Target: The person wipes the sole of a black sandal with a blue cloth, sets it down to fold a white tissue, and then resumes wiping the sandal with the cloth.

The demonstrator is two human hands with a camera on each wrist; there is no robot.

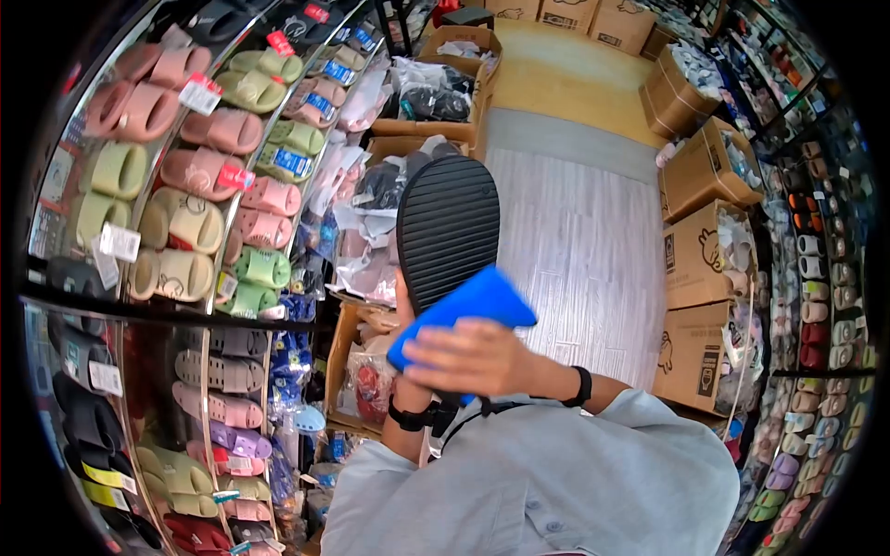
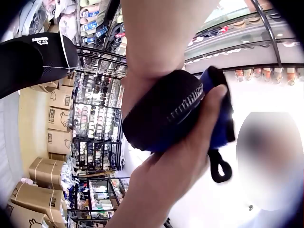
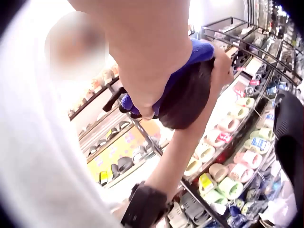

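A black slipper (image 1: 449,222) stands up in front of my chest, its ridged sole toward the head camera. My left hand (image 1: 404,301) grips it low down, mostly hidden behind the sole and the cloth. My right hand (image 1: 473,357) holds a blue cloth (image 1: 473,313) across the lower end of the sole, fingers laid over it. In the left wrist view the cloth has a dark side with pale lettering and a black loop (image 2: 219,166). The slipper's strap (image 2: 42,57) there bears a small white logo.
Racks of coloured slippers (image 1: 190,222) stand close on my left, with open cartons of bagged goods (image 1: 431,93) beyond. More cartons (image 1: 709,250) and a shoe rack (image 1: 816,278) line the right. A grey plank floor (image 1: 584,241) runs between them.
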